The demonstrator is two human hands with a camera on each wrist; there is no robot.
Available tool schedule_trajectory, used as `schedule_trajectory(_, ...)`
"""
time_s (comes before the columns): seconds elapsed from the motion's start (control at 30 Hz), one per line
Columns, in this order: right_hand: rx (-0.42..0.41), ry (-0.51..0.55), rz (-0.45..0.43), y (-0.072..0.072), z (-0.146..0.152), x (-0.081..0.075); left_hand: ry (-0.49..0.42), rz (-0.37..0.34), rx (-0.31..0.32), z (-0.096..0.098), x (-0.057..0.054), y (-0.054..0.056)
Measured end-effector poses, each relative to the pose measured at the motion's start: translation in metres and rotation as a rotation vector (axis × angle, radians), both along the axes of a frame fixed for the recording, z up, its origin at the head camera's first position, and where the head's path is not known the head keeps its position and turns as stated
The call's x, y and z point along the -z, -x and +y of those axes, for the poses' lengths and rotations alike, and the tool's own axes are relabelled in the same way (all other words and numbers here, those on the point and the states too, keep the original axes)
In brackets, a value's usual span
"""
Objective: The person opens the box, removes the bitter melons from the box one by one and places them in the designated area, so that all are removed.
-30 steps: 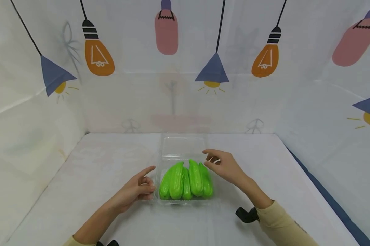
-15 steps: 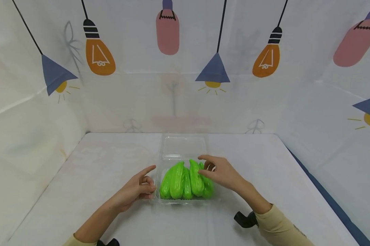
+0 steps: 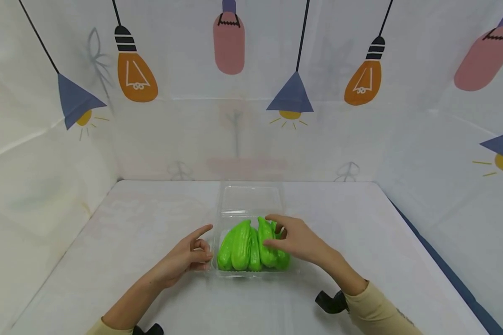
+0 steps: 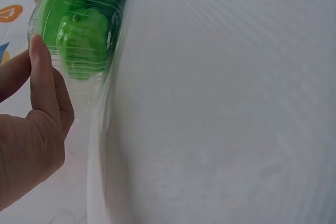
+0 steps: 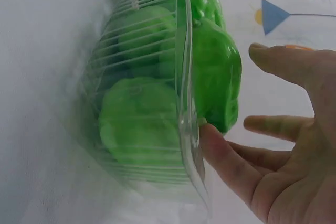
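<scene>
In the clear plastic hinged box (image 3: 251, 275), glossy green tapered vegetables (image 3: 241, 245), likely light and slippery, are best gripped mid-body, nothing being held by the half-open left hand (image 3: 187, 257) or right hand (image 3: 298, 238).

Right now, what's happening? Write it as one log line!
left hand: beside clear container | right hand: over green vegetables, holding none | green vegetables: inside clear container | lid: open

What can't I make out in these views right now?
Head: part of the rightmost green vegetable, hidden behind the right hand.
Right wrist: outlines and count of the vegetables inside the clear container, blurred by its ribbed side.
Left wrist: the container's far end, cut off by the top edge.
Head: the left black wrist piece, cut off by the bottom edge.
</scene>
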State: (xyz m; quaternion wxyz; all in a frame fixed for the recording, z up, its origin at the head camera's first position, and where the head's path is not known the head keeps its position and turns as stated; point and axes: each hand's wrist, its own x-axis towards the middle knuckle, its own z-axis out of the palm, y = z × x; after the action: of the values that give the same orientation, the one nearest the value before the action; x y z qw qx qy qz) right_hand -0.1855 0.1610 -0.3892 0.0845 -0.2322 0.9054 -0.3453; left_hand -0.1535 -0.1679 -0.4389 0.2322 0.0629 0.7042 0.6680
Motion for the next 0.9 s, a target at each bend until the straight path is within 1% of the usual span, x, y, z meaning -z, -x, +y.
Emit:
schedule_trajectory(0.13, 0.022, -0.041, -0.001, -0.003, -0.004, 0.0, -0.003, 0.0, 0.006, 0.0, 0.0, 0.001)
schedule_trajectory(0.37, 0.108, -0.167, 0.01, -0.011, -0.015, 0.0, -0.001, -0.004, 0.005, 0.0, -0.001, 0.0)
schedule_trajectory(0.47, 0.13, -0.198, 0.004, -0.014, -0.019, 0.0, 0.0, -0.003, 0.006, 0.001, -0.001, 0.0)
schedule_trajectory(0.7, 0.14, -0.204, 0.015, -0.016, -0.023, -0.001, 0.003, 0.0, 0.007, 0.002, -0.002, 0.0)
schedule_trajectory(0.9, 0.117, -0.187, 0.004, -0.017, -0.024, -0.006, 0.003, -0.001, 0.007, 0.001, -0.002, 0.0)
